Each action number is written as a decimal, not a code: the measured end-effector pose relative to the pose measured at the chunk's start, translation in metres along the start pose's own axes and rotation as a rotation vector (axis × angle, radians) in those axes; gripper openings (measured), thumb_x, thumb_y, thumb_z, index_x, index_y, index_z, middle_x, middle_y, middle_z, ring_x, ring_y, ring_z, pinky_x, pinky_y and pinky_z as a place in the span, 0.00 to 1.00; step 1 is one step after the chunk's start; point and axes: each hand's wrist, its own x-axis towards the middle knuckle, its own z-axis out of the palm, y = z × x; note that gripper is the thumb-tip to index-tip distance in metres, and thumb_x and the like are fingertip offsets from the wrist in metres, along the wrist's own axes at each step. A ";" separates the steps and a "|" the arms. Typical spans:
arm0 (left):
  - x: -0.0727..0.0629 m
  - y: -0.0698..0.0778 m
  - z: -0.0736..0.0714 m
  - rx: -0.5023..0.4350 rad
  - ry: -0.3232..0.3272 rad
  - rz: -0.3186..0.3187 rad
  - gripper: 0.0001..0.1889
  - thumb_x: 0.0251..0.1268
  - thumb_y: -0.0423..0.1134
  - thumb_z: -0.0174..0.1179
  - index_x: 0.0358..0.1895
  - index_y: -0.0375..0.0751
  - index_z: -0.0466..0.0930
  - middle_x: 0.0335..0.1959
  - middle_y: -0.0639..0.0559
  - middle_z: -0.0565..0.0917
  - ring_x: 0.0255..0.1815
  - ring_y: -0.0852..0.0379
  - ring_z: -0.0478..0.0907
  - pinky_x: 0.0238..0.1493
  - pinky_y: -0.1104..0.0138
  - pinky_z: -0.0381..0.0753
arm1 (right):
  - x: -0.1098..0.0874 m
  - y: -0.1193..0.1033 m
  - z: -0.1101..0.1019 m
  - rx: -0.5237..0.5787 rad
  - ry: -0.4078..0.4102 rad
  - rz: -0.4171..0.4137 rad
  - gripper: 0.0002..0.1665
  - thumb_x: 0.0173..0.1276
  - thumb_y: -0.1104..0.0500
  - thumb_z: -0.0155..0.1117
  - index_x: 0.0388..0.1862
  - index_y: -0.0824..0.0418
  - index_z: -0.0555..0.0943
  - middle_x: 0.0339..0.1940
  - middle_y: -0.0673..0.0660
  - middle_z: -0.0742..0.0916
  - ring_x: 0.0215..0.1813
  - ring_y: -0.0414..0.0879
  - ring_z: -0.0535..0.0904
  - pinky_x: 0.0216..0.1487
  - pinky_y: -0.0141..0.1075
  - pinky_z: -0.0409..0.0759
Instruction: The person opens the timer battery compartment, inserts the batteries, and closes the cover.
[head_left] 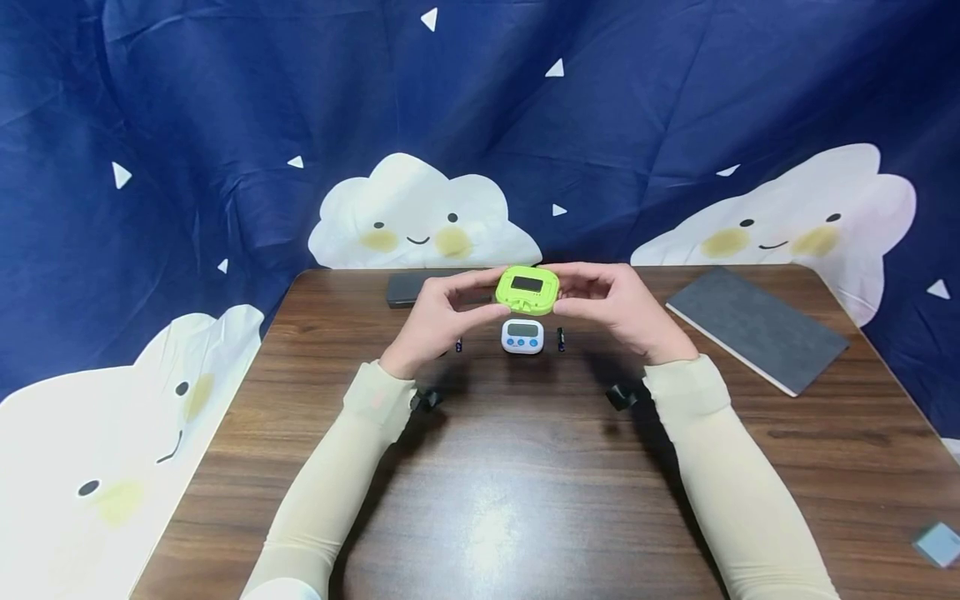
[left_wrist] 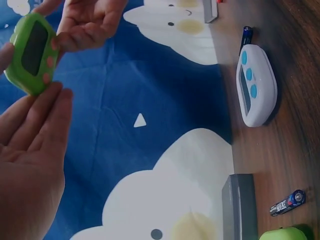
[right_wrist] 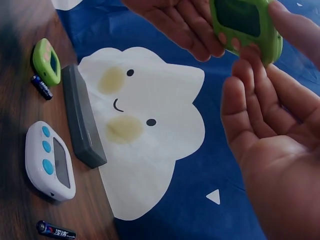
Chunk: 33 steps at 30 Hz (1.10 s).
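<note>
- Both hands are above the worktop [head_left: 487, 450], sharing one load: the left hand [head_left: 423, 325] and the right hand [head_left: 633, 312] each pinch a side of the green timer [head_left: 527, 292], gaps between thumbs and fingers just wide enough for its edges.
- On the worktop, a grey notebook [head_left: 757, 329] lies off to the right and a dark box [right_wrist: 82, 117] near the far edge.
- Between the two hands, the green timer is in the air, screen side facing away from the head. It looks light, with a stiff plastic shell that should not give under a squeeze. Smooth rounded corners could make it a little slippery; the screen is likely its most fragile part. The side edges are the best hold, keeping pressure off screen and buttons.
- Toward the head it shows a dark rectangle, perhaps a recess; too small to be sure.
- A white timer [head_left: 522, 337] rests on the worktop, and a second green timer [right_wrist: 46, 62] lies near the dark box.
- Smallest, a left battery [head_left: 459, 344] and a right battery [head_left: 561, 339] flank the white timer; such smooth cylinders would roll easily.
</note>
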 end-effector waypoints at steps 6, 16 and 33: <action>-0.001 0.001 0.000 0.011 -0.007 0.002 0.28 0.72 0.35 0.77 0.74 0.46 0.86 0.70 0.47 0.90 0.66 0.52 0.91 0.67 0.63 0.91 | 0.000 -0.001 -0.001 -0.010 -0.014 -0.003 0.28 0.72 0.64 0.81 0.70 0.60 0.88 0.54 0.47 0.95 0.49 0.43 0.89 0.49 0.30 0.90; 0.002 -0.003 0.009 0.013 0.266 0.077 0.19 0.73 0.36 0.77 0.64 0.40 0.92 0.57 0.41 0.95 0.53 0.49 0.94 0.55 0.64 0.94 | 0.009 -0.001 0.026 0.063 0.182 -0.058 0.28 0.71 0.67 0.81 0.69 0.65 0.88 0.45 0.45 0.95 0.46 0.37 0.90 0.50 0.26 0.89; 0.003 -0.003 0.005 0.199 0.256 0.003 0.38 0.60 0.42 0.86 0.76 0.47 0.84 0.64 0.49 0.93 0.65 0.53 0.92 0.66 0.56 0.91 | 0.001 -0.010 0.066 -0.244 0.431 -0.085 0.23 0.67 0.52 0.87 0.59 0.56 0.93 0.43 0.58 0.94 0.40 0.38 0.87 0.44 0.23 0.85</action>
